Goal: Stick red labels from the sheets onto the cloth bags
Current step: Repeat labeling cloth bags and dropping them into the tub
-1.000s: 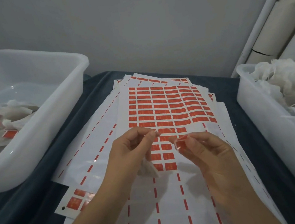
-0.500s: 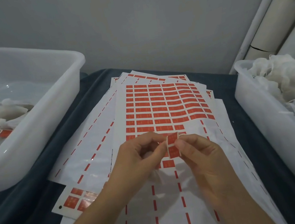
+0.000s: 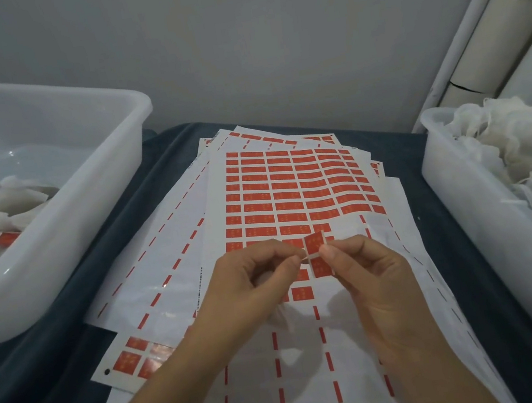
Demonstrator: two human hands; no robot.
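Your left hand (image 3: 255, 278) and right hand (image 3: 367, 272) meet above the top label sheet (image 3: 290, 191), both with fingertips curled and pinching one red label (image 3: 316, 254) between them, folded so one half stands up and the other hangs; a bit of white cloth bag (image 3: 278, 314) shows under your left palm, but how it's held you can't tell. Sheets are fanned out on the dark-covered bench (image 3: 161, 147), partly peeled near you. Left tub (image 3: 67, 229) holds labelled bags (image 3: 4, 221), right tub (image 3: 463, 207) holds a heap of plain bags (image 3: 515, 139).
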